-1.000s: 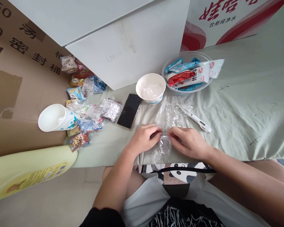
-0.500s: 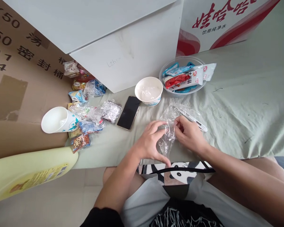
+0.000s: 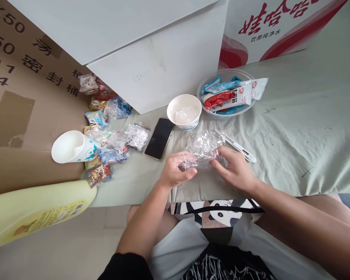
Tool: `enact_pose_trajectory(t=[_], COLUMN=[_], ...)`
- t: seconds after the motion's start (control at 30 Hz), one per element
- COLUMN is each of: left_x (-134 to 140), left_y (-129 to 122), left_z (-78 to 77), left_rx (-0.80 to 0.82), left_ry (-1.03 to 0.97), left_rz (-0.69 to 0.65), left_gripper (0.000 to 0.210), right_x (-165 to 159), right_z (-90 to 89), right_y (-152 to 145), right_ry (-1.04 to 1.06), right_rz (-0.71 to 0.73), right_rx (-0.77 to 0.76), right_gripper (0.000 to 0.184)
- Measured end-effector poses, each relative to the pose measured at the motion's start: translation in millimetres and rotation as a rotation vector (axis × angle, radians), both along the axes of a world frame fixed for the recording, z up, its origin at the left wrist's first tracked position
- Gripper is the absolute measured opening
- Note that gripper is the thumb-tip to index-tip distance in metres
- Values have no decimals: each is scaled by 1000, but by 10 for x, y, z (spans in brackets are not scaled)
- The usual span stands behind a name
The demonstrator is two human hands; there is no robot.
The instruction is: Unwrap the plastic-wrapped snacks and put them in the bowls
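Observation:
A crumpled sheet of clear plastic film [image 3: 203,144] is stretched between my two hands, just above the cloth. My left hand [image 3: 176,168] has its fingers curled round the film's left side, the thumb pointing right. On the other side, my right hand [image 3: 236,167] pinches the film's right edge between thumb and fingers. A white utility knife [image 3: 239,147] lies on the cloth right behind my right hand. Beyond the film stands a paper bowl [image 3: 184,111] with clear film in it. The dark-screened phone [image 3: 159,138] lies to the left of the bowl.
Behind the bowl, a clear plastic tub [image 3: 226,113] holds several snack packets. Wrapped snacks [image 3: 112,155] are heaped at the left beside a tipped paper cup [image 3: 72,147]. A yellow jug [image 3: 41,214] lies at the near left. White boxes [image 3: 169,58] and a brown carton [image 3: 32,116] border the cloth.
My left hand has closed on the film and shifted a little left. The film has been drawn together between my hands, off the knife, which now shows more fully.

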State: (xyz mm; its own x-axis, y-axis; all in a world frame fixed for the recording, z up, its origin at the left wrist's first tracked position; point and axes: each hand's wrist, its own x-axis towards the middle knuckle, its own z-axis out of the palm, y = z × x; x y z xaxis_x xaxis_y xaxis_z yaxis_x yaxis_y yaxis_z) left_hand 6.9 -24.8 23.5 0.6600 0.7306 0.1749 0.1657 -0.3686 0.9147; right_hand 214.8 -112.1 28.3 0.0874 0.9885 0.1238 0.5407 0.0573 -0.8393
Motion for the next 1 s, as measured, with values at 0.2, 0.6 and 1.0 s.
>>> enact_pose_trajectory(t=[0.2,0.6,1.0], left_x=[6,43,20], left_y=[0,16,-60], left_z=[-71,-86,-16], left_rx=[-129,146,794], left_ry=[180,499,315], left_rz=[128,306,6], left_gripper=[40,62,36], right_x=[-8,-49,-56], right_z=[-41,-160,-164], right_y=[20,-82,-51], right_ry=[86,-601,-393], right_rz=[-171,134,95], right_rx=[-218,369,352], right_gripper=[12,28,11])
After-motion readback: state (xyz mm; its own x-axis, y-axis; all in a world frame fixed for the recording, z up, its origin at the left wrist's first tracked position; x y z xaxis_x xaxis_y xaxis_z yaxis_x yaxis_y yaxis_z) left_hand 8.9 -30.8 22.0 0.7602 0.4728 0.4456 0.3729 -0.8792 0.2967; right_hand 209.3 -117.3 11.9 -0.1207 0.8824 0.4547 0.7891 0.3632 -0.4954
